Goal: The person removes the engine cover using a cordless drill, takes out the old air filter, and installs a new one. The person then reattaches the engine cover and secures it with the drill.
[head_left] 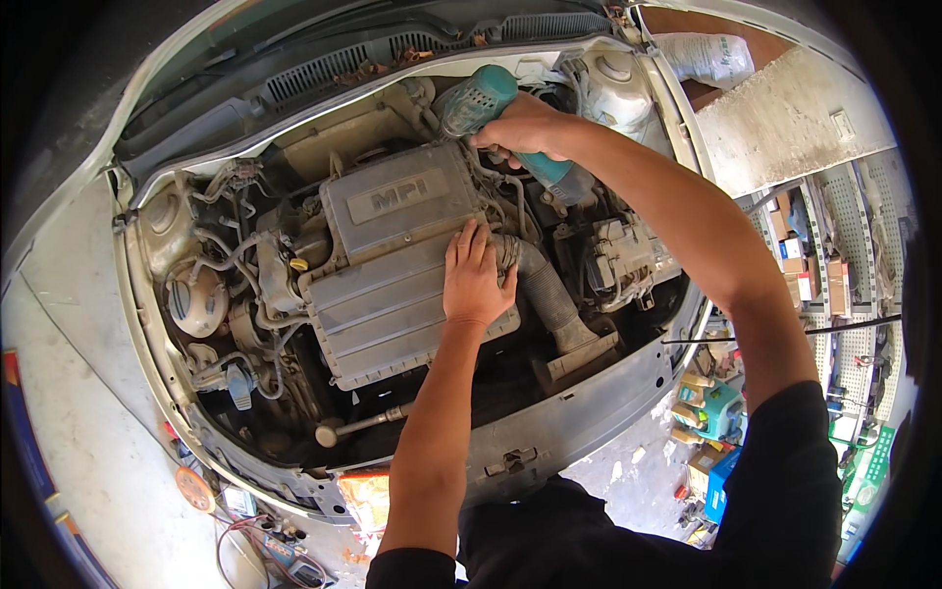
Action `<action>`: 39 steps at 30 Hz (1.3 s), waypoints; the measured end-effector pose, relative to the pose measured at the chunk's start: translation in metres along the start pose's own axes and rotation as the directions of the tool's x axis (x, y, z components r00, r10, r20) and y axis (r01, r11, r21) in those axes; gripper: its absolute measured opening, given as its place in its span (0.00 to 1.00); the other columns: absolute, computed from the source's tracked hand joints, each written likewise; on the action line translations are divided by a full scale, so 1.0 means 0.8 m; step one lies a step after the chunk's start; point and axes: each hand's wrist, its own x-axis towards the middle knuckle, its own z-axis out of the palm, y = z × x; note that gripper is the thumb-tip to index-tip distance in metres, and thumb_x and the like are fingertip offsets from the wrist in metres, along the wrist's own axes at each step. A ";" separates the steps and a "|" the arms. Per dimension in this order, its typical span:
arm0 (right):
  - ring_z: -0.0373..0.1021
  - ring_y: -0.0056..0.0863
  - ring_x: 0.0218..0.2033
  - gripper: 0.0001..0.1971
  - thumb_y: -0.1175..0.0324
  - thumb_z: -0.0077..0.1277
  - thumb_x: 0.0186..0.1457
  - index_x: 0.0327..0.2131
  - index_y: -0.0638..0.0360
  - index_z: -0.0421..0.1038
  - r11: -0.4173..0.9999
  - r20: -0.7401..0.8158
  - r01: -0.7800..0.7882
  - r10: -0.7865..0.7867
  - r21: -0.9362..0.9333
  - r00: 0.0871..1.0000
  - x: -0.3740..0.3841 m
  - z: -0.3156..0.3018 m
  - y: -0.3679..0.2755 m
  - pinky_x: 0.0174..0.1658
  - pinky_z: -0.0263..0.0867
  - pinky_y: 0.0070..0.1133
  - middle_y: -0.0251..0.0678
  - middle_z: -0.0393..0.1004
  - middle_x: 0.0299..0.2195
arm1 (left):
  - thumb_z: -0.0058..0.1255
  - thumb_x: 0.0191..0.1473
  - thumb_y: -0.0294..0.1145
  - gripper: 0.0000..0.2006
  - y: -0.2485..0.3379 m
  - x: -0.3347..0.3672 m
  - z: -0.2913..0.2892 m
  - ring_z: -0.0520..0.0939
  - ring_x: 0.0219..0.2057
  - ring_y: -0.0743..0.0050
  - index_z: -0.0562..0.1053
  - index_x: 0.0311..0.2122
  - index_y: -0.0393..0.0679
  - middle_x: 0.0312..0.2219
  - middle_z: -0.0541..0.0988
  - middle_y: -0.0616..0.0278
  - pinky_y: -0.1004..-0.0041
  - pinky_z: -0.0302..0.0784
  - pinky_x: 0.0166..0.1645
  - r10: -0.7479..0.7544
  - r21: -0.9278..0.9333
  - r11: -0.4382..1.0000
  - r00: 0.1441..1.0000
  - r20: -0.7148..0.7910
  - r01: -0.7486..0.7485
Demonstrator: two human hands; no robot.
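Note:
My left hand (475,280) lies flat, fingers together, on the right edge of a grey plastic engine cover (392,265) in an open car engine bay. Right beside it, a ribbed black intake hose (546,290) runs down to the right. My right hand (525,130) grips a teal cordless power tool (481,98) over the back right of the engine; the tool's front end points down behind the cover and is hidden by the hand.
A white coolant tank (613,88) sits at the back right, a round reservoir cap (196,299) at the left. The front crossmember (549,432) runs along the near edge. Shelves with boxes (814,275) stand to the right; wires and small tools (265,540) lie on the floor.

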 end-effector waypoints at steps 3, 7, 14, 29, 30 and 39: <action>0.75 0.29 0.21 0.14 0.65 0.62 0.60 0.25 0.64 0.75 0.999 0.002 -0.001 0.001 -0.040 1.000 0.021 0.007 0.000 0.30 0.72 0.33 0.37 0.76 0.21 | 0.63 0.53 0.45 0.23 -0.001 0.000 -0.001 0.65 0.68 0.51 0.78 0.46 0.34 0.60 0.73 0.52 0.49 0.59 0.72 -0.011 -0.006 1.000 1.000 -0.003 0.011; 0.68 0.24 0.22 0.09 0.68 0.61 0.62 0.36 0.64 0.73 0.999 0.062 -0.024 0.026 -0.032 0.998 0.025 0.014 -0.010 0.24 0.68 0.28 0.33 0.71 0.24 | 0.63 0.53 0.45 0.23 -0.004 -0.001 -0.001 0.65 0.69 0.52 0.78 0.46 0.34 0.60 0.73 0.52 0.49 0.59 0.72 -0.025 -0.007 1.000 1.000 -0.004 0.025; 0.77 0.30 0.24 0.16 0.61 0.62 0.60 0.23 0.63 0.76 0.990 0.003 0.006 -0.005 -0.138 1.000 0.052 0.016 0.016 0.36 0.73 0.35 0.38 0.78 0.21 | 0.63 0.53 0.45 0.22 0.000 0.001 -0.001 0.65 0.69 0.52 0.78 0.44 0.34 0.60 0.73 0.52 0.49 0.59 0.72 -0.019 -0.011 1.000 1.000 -0.007 0.019; 0.77 0.29 0.22 0.14 0.62 0.62 0.60 0.25 0.61 0.76 0.989 -0.004 0.001 -0.001 -0.146 1.000 0.045 0.023 0.003 0.35 0.74 0.35 0.38 0.77 0.20 | 0.63 0.53 0.45 0.22 -0.003 0.000 0.000 0.64 0.69 0.53 0.78 0.44 0.36 0.61 0.72 0.54 0.51 0.58 0.73 -0.029 0.002 1.000 1.000 0.010 0.029; 0.77 0.29 0.22 0.14 0.62 0.62 0.60 0.26 0.61 0.76 0.989 -0.007 0.008 -0.009 -0.149 1.000 0.048 0.020 0.008 0.35 0.74 0.35 0.38 0.77 0.21 | 0.63 0.53 0.45 0.22 -0.001 0.001 0.001 0.64 0.69 0.53 0.78 0.44 0.36 0.61 0.72 0.54 0.51 0.58 0.73 -0.026 -0.003 1.000 1.000 0.011 0.026; 0.77 0.29 0.22 0.12 0.63 0.62 0.60 0.28 0.62 0.78 0.988 -0.013 -0.005 0.003 -0.155 1.000 0.041 0.024 -0.001 0.35 0.74 0.34 0.38 0.78 0.21 | 0.63 0.53 0.45 0.22 -0.003 0.000 -0.001 0.63 0.69 0.53 0.78 0.44 0.36 0.61 0.72 0.53 0.52 0.57 0.73 -0.035 -0.007 0.999 0.999 0.014 0.035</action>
